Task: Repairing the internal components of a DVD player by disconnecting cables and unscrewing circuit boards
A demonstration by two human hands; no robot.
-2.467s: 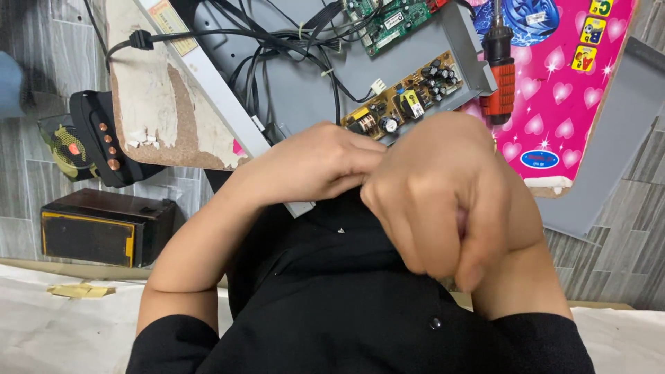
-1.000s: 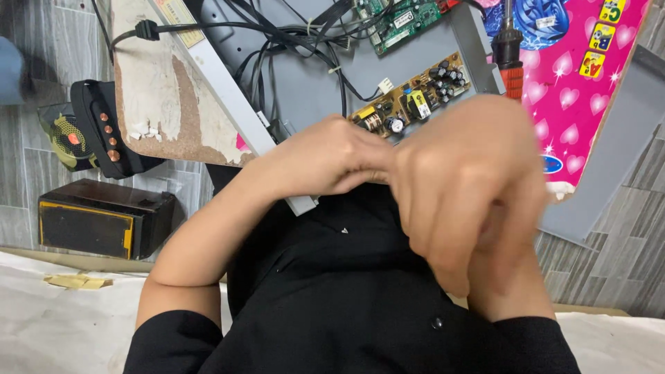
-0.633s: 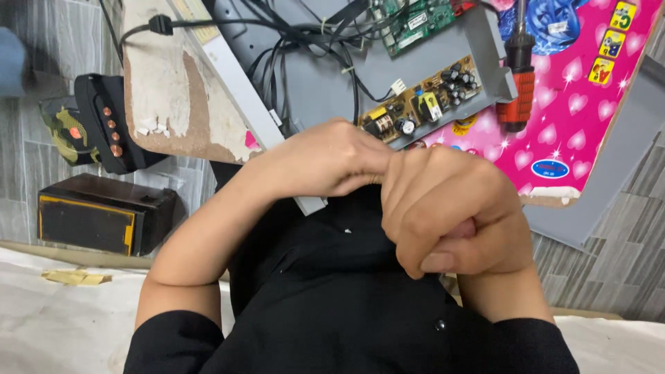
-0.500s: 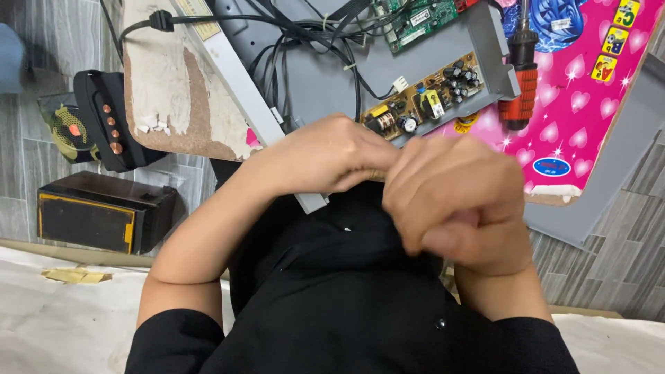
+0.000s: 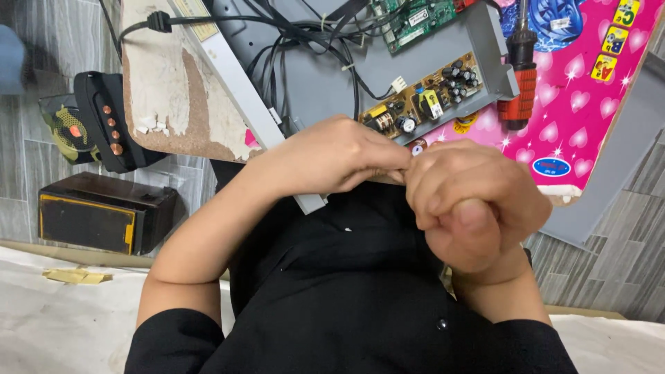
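I see a black fabric garment (image 5: 360,298), smooth and matte, filling the lower middle of the frame, with a small button low on it.

Above it, across the upper middle, lies a flat grey metal chassis (image 5: 318,76), open, with black cables (image 5: 305,34) looping over it. To its left sits a worn wooden board (image 5: 166,83), pale, its coating flaked off to raw brown.

At the upper right a glossy pink sheet (image 5: 589,104) printed with hearts lies on grey floor tiles (image 5: 623,263).

At the left edge I make out a boxy black battery (image 5: 97,221) with a yellow-edged face, and above it a black strap-like device (image 5: 107,125) with a row of copper studs.

Inside the chassis are two circuit boards: a tan one (image 5: 422,104) crowded with capacitors and coils, and a green one (image 5: 415,21) at the top edge. A screwdriver (image 5: 518,90) with a red and black ribbed handle rests on the chassis's right rim.

My left hand (image 5: 339,156) sits centre frame, forearm coming up from lower left, fingers curled and pinched together toward the right. My right hand (image 5: 471,208) is just beside it, touching at the fingertips, balled into a loose fist with the thumb tip facing the camera. Whatever they pinch between them is hidden; I cannot tell if either holds anything.
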